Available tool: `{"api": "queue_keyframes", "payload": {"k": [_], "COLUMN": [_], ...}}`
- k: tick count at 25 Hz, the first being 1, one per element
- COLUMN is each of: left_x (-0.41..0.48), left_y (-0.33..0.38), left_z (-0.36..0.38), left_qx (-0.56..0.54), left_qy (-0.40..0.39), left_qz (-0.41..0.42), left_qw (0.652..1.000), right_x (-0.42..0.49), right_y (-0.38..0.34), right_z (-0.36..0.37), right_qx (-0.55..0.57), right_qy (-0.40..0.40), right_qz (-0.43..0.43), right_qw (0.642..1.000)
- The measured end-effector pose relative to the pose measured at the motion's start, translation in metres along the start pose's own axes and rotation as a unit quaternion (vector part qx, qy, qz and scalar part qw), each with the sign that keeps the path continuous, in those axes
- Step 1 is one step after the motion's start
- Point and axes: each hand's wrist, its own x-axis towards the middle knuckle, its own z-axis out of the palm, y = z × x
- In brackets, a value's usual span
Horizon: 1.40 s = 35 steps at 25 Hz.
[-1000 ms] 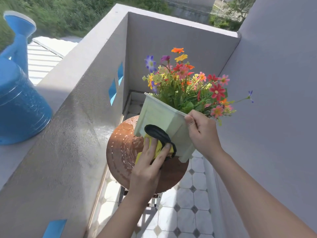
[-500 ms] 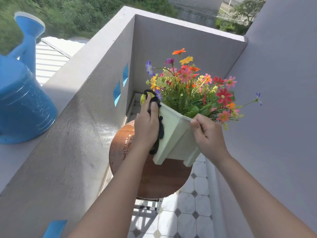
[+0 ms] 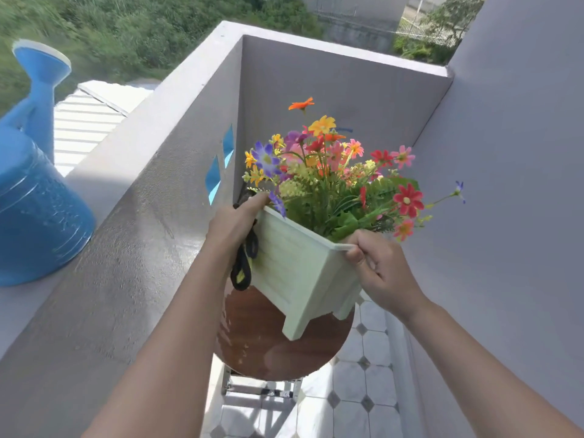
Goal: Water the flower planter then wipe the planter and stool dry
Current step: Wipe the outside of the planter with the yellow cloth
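Pinching the near rim corner, the right hand (image 3: 376, 270) is holding the seemingly light, stiff, wet-slick planter (image 3: 297, 267) tilted over the stool (image 3: 268, 343) while the left hand (image 3: 234, 222) is pressing a cloth (image 3: 243, 270) flat against its left wall.

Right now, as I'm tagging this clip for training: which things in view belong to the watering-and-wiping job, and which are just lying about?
In the job: planter, held tilted over the stool; cloth under the left hand; right hand pinching the rim; watering can.
Just there: balcony wall; floor tiles; white roof; bushes.
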Motion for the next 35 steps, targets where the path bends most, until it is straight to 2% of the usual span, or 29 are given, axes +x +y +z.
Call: {"api": "queue_keyframes", "payload": {"k": [3, 7, 9, 11, 13, 14, 16, 18, 20, 21, 24, 26, 28, 30, 35], "left_x": [0.001, -0.009, -0.02, -0.032, -0.045, -0.051, -0.061, -0.071, -0.083, -0.089, -0.112, -0.12, -0.116, -0.105, -0.041], "left_y": [0.004, 0.005, 0.004, 0.004, 0.008, 0.008, 0.007, 0.003, -0.001, -0.003, -0.019, -0.03, -0.038, -0.037, -0.026], "left_z": [-0.009, -0.009, -0.007, -0.002, 0.002, 0.004, 0.005, 0.002, -0.001, -0.001, 0.007, 0.012, 0.018, 0.023, 0.023], "left_qx": [0.03, 0.12, 0.146, 0.172, 0.188, 0.197, 0.207, 0.201, 0.195, 0.187, 0.069, 0.044, 0.022, -0.006, -0.043], "left_qy": [0.003, 0.071, 0.085, 0.099, 0.114, 0.119, 0.133, 0.163, 0.195, 0.201, 0.165, 0.143, 0.077, 0.042, 0.047], "left_qz": [0.011, 0.064, 0.063, 0.07, 0.079, 0.084, 0.095, 0.111, 0.123, 0.136, 0.247, 0.322, 0.358, 0.321, 0.181], "left_qw": [0.999, 0.988, 0.984, 0.978, 0.972, 0.97, 0.965, 0.96, 0.953, 0.952, 0.952, 0.935, 0.93, 0.946, 0.981], "right_x": [-0.002, -0.004, 0.002, 0.01, 0.018, 0.021, 0.024, 0.019, 0.008, 0.003, -0.007, -0.01, -0.012, -0.017, -0.023], "right_y": [0.005, 0.004, -0.016, -0.043, -0.062, -0.067, -0.071, -0.066, -0.05, -0.042, -0.032, -0.025, -0.015, -0.008, -0.003], "right_z": [-0.006, -0.025, -0.032, -0.029, -0.016, -0.004, 0.017, 0.031, 0.036, 0.038, 0.03, 0.022, 0.015, 0.01, 0.011], "right_qx": [-0.007, -0.015, -0.015, -0.112, -0.317, -0.379, -0.415, -0.387, -0.318, -0.281, -0.218, -0.185, -0.147, -0.13, -0.115], "right_qy": [-0.016, -0.069, -0.102, -0.122, -0.153, -0.152, -0.119, -0.046, 0.043, 0.061, 0.1, 0.104, 0.085, 0.066, 0.076], "right_qz": [0.018, 0.066, 0.096, 0.094, 0.079, 0.086, 0.106, 0.086, 0.038, 0.03, 0.044, 0.042, 0.043, 0.033, 0.037], "right_qw": [1.0, 0.995, 0.99, 0.982, 0.933, 0.909, 0.896, 0.917, 0.947, 0.957, 0.97, 0.976, 0.984, 0.989, 0.99]}}
